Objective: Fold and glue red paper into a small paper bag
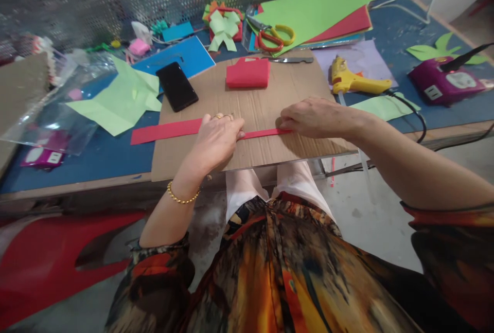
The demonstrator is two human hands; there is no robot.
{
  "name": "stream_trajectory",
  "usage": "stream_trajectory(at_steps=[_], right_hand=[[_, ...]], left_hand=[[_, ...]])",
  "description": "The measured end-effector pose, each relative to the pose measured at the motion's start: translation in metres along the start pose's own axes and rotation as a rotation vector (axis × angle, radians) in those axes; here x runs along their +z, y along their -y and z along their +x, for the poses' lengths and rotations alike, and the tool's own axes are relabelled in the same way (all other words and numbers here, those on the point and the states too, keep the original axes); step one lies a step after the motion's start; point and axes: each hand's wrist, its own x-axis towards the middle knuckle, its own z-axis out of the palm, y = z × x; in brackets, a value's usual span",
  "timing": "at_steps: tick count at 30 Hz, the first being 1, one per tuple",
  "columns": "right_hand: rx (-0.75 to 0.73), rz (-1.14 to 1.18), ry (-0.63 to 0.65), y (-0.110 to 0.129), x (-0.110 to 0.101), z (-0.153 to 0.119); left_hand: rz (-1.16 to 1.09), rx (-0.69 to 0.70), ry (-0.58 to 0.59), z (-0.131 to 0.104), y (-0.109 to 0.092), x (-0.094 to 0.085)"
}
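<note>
On the cardboard [250,106], a red paper strip [165,130] is pressed flat.
It is pinned by the left hand [218,140] and pinched by the right hand [312,117]; the fold should be kept straight.

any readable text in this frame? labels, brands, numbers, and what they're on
None can be read.
Purple device: white label on its side and a pale panel on top, print too small and blurred.
Purple packet under the clear plastic bag: white label, blurred.
Yellow glue gun: no marking legible.
Black phone: screen dark, nothing shown.
The red paper strip under the left hand and right hand is blank.
</note>
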Motion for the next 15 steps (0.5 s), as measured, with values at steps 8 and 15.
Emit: stream_trajectory(at_steps=[8, 15], right_hand=[[-0.021, -0.04, -0.04, -0.002, 0.007, 0.004], [0.041, -0.069, -0.032, -0.003, 0.003, 0.0]], left_hand=[[0.005, -0.049, -0.034, -0.005, -0.004, 0.0], [0.218, -0.039, -0.421, -0.011, -0.029, 0.017]])
